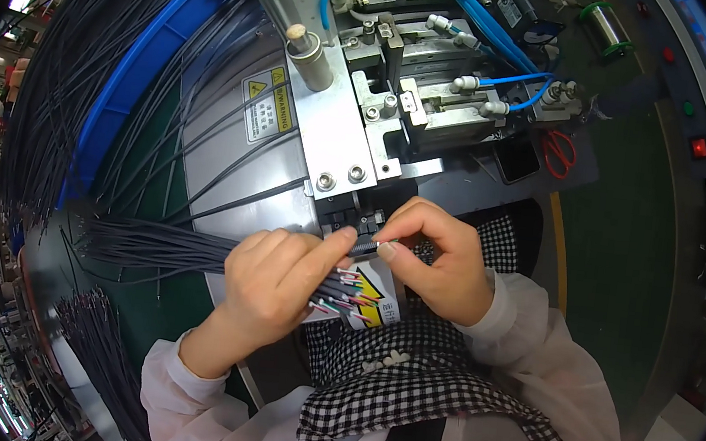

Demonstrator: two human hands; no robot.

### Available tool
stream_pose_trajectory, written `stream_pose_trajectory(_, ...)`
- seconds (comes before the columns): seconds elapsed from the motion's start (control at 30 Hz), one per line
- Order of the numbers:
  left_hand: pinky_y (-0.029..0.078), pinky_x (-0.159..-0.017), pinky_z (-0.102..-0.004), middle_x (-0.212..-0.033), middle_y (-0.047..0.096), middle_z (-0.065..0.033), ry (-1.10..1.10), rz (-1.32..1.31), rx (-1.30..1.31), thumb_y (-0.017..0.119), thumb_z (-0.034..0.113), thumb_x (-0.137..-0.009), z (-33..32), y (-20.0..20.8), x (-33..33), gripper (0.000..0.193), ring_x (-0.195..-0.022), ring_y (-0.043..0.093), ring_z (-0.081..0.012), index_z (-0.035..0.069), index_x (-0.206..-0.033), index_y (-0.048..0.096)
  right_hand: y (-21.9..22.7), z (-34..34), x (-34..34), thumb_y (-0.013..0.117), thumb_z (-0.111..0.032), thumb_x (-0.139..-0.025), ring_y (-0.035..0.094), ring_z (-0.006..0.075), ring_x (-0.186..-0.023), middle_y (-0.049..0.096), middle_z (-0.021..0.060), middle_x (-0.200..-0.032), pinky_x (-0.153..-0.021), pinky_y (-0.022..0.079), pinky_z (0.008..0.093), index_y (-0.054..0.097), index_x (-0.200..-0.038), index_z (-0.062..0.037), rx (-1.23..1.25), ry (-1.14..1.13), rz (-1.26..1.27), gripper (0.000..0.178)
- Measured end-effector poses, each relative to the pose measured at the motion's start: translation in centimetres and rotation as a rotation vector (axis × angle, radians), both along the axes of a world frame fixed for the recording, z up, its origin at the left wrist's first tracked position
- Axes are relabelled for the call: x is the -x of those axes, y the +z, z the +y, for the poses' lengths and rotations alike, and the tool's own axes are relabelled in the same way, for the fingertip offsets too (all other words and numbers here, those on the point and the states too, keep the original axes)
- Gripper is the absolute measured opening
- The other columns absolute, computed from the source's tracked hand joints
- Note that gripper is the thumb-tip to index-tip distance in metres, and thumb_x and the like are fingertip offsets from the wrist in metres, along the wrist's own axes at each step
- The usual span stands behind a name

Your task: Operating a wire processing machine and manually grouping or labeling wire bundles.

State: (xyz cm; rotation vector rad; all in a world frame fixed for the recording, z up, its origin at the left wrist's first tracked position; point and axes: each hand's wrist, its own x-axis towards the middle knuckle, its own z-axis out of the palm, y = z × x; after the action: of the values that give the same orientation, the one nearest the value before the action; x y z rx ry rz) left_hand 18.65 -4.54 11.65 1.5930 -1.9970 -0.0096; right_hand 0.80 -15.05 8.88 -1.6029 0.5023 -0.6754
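My left hand (276, 280) is closed around a thick bundle of dark grey cables (163, 247). Their stripped ends (353, 297), with red, green and white wires, stick out below its fingers. My left index finger and thumb reach toward the small dark fixture (359, 224) at the front of the metal machine (336, 136). Beside that fixture, my right hand (444, 264) pinches thumb and forefinger together. A tiny pale tip shows at the pinch, too small to name. Several single cables (237, 205) run from the left toward the machine.
At the upper left, a blue tray (131, 65) borders a large heap of dark cables. Another cable bundle (100, 340) lies lower left. Red-handled scissors (558, 154) rest right of the machine, below a wire spool (605, 30). A control panel (702, 95) stands at the far right.
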Motion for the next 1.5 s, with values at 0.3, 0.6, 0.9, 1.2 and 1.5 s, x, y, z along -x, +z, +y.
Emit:
stream_pose_trajectory(0.3, 0.041, -0.052, -0.0321, -0.070, 0.058, -0.0061, 0.042, 0.052, 0.032, 0.073, 0.007, -0.067, -0.7, -0.3, 0.6, 0.028, -0.059, 0.056, -0.0221, 0.002, -0.092, 0.062, -0.6, 0.2, -0.5, 0.064, -0.004, -0.083, 0.047, 0.0007, -0.067, 0.057, -0.0042, -0.075, -0.059, 0.040, 0.0169, 0.061, -0.090, -0.0016, -0.484, -0.036, -0.044, 0.008)
stream_pose_trajectory(0.6, 0.042, -0.053, -0.0327, -0.072, 0.059, -0.0077, 0.075, 0.171, -0.062, 0.073, 0.005, -0.062, -0.5, -0.2, 1.0, 0.028, -0.062, 0.058, -0.0245, 0.003, -0.087, 0.060, -0.9, 0.8, -0.8, 0.062, -0.003, -0.083, 0.047, 0.0006, -0.066, 0.056, -0.0047, -0.074, -0.059, 0.039, 0.0166, 0.061, -0.089, -0.0017, -0.396, -0.106, -0.067, 0.006)
stream_pose_trajectory(0.9, 0.040, -0.055, -0.0334, -0.072, 0.057, -0.0064, -0.028, 0.222, -0.004, 0.072, 0.006, -0.057, -0.5, 0.3, 0.8, 0.032, -0.062, 0.057, -0.0241, 0.005, -0.087, 0.061, -0.3, -1.9, 0.7, 0.057, 0.001, -0.085, 0.054, 0.0079, -0.082, 0.057, 0.0051, -0.091, -0.072, 0.044, 0.0215, 0.057, -0.093, 0.0018, -0.405, 0.334, -0.073, 0.008)
stream_pose_trajectory(1.2, 0.037, -0.051, -0.0310, -0.068, 0.053, -0.0038, 0.009, 0.141, 0.007, 0.072, 0.008, -0.060, -0.6, 0.4, 0.6, 0.027, -0.058, 0.054, -0.0205, 0.006, -0.085, 0.061, -0.7, -1.4, 0.8, 0.062, -0.003, -0.083, 0.051, 0.0019, -0.071, 0.060, -0.0018, -0.081, -0.063, 0.043, 0.0170, 0.061, -0.092, -0.0017, -0.475, 0.146, -0.017, 0.009)
stream_pose_trajectory(1.5, 0.031, -0.045, -0.0289, -0.061, 0.044, -0.0004, 0.011, 0.047, 0.068, 0.069, 0.012, -0.067, -0.9, 0.0, 0.9, 0.018, -0.051, 0.048, -0.0157, 0.008, -0.083, 0.061, -0.7, -1.0, 0.1, 0.059, 0.000, -0.083, 0.051, 0.0038, -0.074, 0.057, -0.0007, -0.084, -0.066, 0.043, 0.0196, 0.056, -0.089, -0.0016, -0.527, 0.097, 0.015, 0.007)
